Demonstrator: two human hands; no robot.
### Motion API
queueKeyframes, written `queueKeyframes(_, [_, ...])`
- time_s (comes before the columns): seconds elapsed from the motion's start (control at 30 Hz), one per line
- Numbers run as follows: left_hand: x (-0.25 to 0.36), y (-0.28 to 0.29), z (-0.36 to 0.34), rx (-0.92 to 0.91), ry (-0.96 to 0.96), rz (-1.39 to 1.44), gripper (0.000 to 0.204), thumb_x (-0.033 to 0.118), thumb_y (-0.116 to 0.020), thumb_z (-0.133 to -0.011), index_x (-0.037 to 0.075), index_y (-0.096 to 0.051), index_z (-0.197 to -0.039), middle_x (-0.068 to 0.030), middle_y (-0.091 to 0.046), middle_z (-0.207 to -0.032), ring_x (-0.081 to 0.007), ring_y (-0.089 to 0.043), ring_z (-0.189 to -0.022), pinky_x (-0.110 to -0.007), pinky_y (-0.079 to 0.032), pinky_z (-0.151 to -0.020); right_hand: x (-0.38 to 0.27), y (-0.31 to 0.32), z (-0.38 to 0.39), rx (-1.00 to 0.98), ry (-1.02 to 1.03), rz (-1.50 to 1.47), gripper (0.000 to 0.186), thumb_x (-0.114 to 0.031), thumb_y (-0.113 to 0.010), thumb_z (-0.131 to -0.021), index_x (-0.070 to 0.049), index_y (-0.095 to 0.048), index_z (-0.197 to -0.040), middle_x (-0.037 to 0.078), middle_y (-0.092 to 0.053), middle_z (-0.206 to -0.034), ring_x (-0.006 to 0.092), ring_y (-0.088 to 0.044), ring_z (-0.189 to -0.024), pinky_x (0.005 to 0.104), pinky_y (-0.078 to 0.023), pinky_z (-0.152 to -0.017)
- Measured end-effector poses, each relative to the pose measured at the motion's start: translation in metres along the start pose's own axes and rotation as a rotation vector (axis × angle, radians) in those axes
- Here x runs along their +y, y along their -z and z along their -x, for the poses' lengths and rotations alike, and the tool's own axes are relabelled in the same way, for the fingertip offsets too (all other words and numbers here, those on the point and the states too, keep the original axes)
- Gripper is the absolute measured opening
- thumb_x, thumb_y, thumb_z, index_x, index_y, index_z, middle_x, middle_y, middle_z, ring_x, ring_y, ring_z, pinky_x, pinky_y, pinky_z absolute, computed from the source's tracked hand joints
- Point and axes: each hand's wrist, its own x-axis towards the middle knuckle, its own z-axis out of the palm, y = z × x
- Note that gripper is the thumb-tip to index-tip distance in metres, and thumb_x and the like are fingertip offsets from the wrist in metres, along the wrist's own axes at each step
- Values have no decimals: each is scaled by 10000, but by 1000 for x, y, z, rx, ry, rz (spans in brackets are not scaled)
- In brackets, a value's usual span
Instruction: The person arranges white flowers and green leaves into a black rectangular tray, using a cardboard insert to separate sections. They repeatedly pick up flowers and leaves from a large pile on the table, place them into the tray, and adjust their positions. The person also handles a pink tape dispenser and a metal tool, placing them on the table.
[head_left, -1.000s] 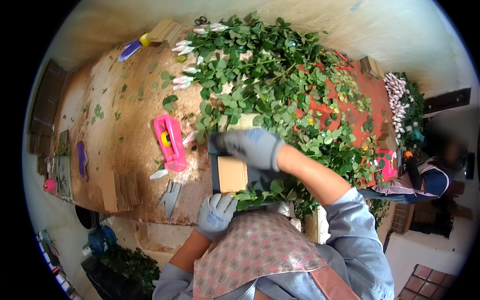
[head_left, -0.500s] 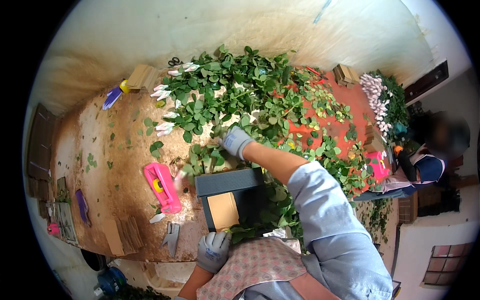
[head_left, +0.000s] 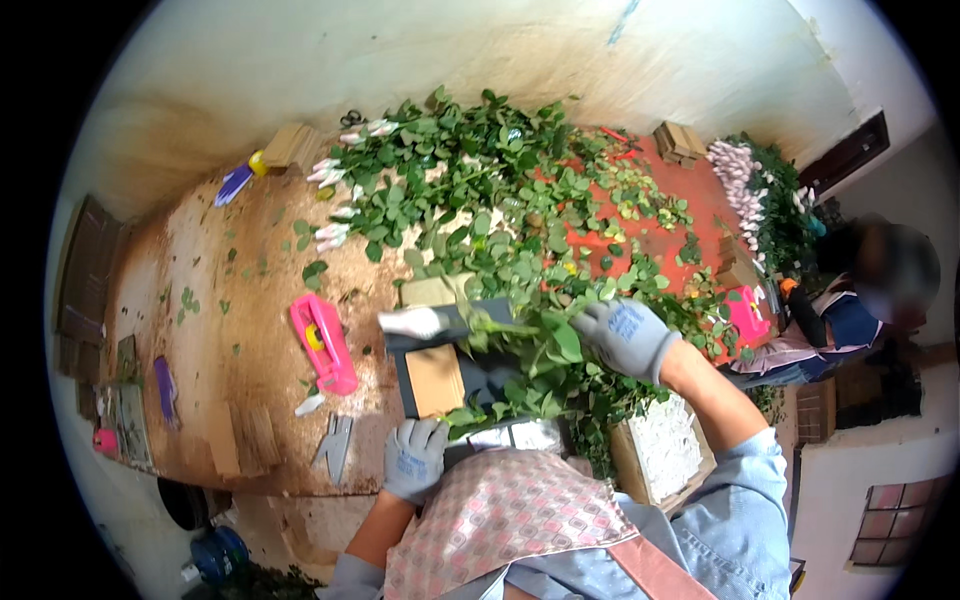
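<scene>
My right hand, in a grey glove, grips a leafy rose stem; its white-wrapped bud lies across the top of a dark board with a tan cardboard pad on it. My left hand, gloved alike, has curled fingers at the near edge beside the board and low leaves; what they hold, if anything, is hidden. A pink tape dispenser and a grey metal tool lie left of the board.
Leafy roses cover the back and middle. Cardboard pads lie left, purple gloves farther left. The red table section has a bud pile beyond. A co-worker is at the right. A box sits by my right arm.
My right hand went from over the board to the roses behind it, then came back to the right, bringing a stem and bud across the board. My left hand stays near the edge.
</scene>
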Motion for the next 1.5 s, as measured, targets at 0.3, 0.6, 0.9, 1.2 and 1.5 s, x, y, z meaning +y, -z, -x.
queueKeyframes(0.3, [0,-2,4,13,-4,-6,266,143,-637,-831,105,-704,-1087,-16,-624,-1045,-235,-571,-944,-403,-447,-776,-37,-107,5,-254,-84,243,278,-191,-590,-884,-144,-680,-1143,137,-642,-1086,318,-608,-1078,480,-428,-950])
queueKeyframes(0.6, [7,-1,5,46,80,12,271,127,-684,-797,103,-711,-1065,-20,-631,-1021,-244,-579,-929,-411,-452,-799,-114,-42,-56,179,-33,-133,297,-182,-604,-915,-71,-586,-1189,131,-636,-1031,302,-677,-924,434,-545,-755])
queueKeyframes(0.9, [8,0,3,10,97,15,286,118,-668,-804,107,-710,-1086,-32,-625,-1087,-249,-561,-954,-423,-438,-793,-154,-105,-112,-12,221,-190,297,-198,-575,-937,-81,-557,-1209,144,-654,-1056,316,-722,-854,430,-569,-682])
queueKeyframes(1.2, [-19,51,-37,-144,174,108,259,174,-749,-810,92,-716,-1054,-57,-643,-1042,-272,-588,-975,-426,-485,-869,-140,-96,-114,-145,286,-271,268,-133,-565,-931,-96,-590,-1195,157,-654,-1062,316,-718,-907,431,-570,-696])
queueKeyframes(1.5, [-74,41,-57,-507,-62,-95,122,182,-717,-780,141,-665,-883,-51,-589,-921,-257,-589,-972,-417,-479,-864,-137,-106,-121,-160,233,-362,335,-108,-553,-948,-84,-548,-1282,183,-674,-1057,366,-714,-877,449,-578,-726])
